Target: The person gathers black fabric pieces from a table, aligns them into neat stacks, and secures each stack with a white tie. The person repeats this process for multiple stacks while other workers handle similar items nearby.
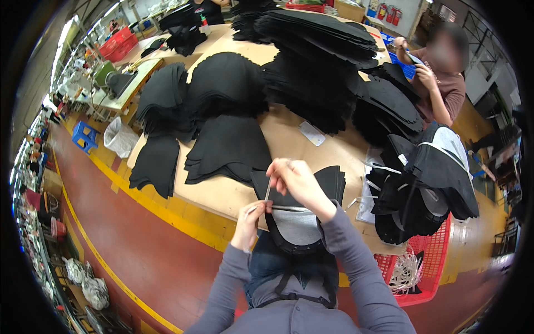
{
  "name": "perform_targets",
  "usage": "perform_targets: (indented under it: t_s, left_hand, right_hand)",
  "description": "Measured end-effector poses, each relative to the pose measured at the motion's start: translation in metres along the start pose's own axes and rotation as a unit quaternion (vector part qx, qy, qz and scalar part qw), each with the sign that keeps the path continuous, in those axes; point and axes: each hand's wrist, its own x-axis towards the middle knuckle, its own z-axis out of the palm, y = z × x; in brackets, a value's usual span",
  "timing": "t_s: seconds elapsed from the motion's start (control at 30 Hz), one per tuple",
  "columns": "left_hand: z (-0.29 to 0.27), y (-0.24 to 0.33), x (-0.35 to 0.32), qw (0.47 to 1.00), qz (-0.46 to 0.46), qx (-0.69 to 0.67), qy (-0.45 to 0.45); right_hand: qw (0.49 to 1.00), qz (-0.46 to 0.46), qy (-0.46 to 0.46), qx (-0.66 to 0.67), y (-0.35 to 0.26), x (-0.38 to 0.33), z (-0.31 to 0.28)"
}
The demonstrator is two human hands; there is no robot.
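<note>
A bundle of cut black fabric pieces with a light grey face (296, 227) lies at the table's near edge, against my lap. Around its middle runs a thin white strip (286, 209). My left hand (249, 221) pinches this strip at the bundle's left side. Just above and to the right, my right hand (297, 182) has its fingers curled on the strip's end, which stands taut between both hands. Some of the bundle's black layers (332, 181) fan out beyond my right wrist.
Stacks of black fabric pieces (227, 83) cover much of the table (286, 133). A white tag (312, 133) lies mid-table. Tied bundles (428, 183) are piled at right, above a red basket (436, 267) of white strips. A co-worker (445, 83) handles something at the far right.
</note>
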Motion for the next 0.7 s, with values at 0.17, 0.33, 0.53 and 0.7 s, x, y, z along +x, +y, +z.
perform_targets:
  t_s: [0.17, 0.33, 0.53, 0.7]
  left_hand:
    - [0.02, 0.01, -0.007, 0.988, 0.027, -0.004, 0.15]
    - [0.007, 0.029, 0.003, 0.983, -0.027, 0.181, -0.021]
    - [-0.032, 0.017, 0.004, 0.99, -0.12, -0.022, -0.072]
    - [-0.025, 0.019, -0.004, 0.994, -0.106, -0.03, 0.002]
  right_hand:
    - [0.855, -0.1, -0.012, -0.508, 0.044, -0.028, 0.01]
    - [0.83, -0.261, 0.077, -0.486, 0.063, -0.033, 0.004]
    - [0.772, -0.43, -0.099, -0.457, 0.054, -0.018, 0.008]
    - [0.876, -0.334, -0.163, -0.306, 0.063, -0.008, 0.021]
